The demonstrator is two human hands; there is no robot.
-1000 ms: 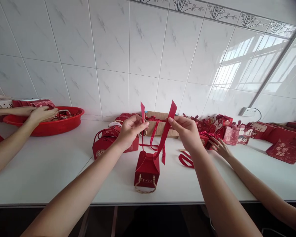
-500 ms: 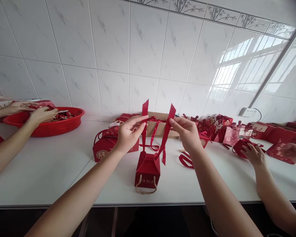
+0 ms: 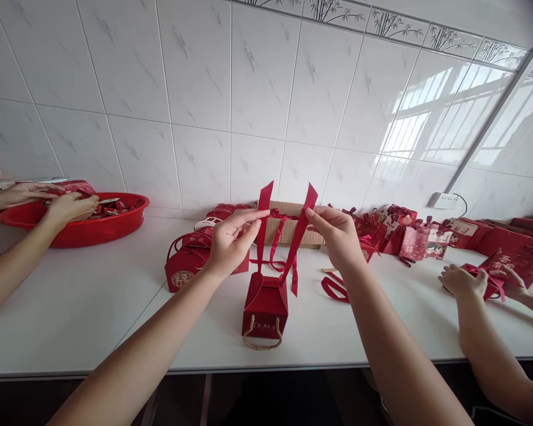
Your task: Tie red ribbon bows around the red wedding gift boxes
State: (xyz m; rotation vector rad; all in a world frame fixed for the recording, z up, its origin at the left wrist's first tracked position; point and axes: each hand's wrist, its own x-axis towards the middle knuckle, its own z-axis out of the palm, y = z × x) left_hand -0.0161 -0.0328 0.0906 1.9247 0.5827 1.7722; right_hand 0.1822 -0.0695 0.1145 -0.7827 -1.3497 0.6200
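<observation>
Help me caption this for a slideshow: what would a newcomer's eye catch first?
Probably the two red ribbon ends, held up by the left hand and right hand above the small box at front centre. Then the red basin at far left, with another person's hands at it.

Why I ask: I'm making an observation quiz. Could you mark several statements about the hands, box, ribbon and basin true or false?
1. The left hand holds a red ribbon strip. True.
2. The right hand holds nothing. False: it pinches another ribbon strip.
3. The small red box stands between the forearms. True.
4. Its rope handle stands upright. False: it hangs at the front.
5. A red basin is on the left. True.
</observation>
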